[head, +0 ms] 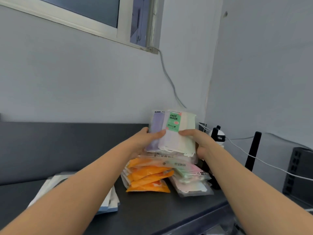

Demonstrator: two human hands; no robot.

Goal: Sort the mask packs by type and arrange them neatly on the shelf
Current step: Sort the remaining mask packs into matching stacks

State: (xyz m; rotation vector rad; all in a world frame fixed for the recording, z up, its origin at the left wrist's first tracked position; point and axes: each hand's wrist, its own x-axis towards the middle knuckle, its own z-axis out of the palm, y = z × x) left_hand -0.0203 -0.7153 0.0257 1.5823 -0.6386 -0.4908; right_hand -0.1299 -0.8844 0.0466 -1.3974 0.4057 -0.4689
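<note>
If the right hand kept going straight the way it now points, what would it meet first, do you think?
The right hand points toward the far left and is already gripping the upright bundle of mask packs. Pushing on, it would probably press that bundle against the left hand on its other side.

Pale grey walls point(84, 78) meet in a corner at right of centre. A white-framed window point(94, 16) fills the upper left, a grey cable point(169, 77) hanging from its corner. A dark shelf point(71, 146) spans the lower frame.
</note>
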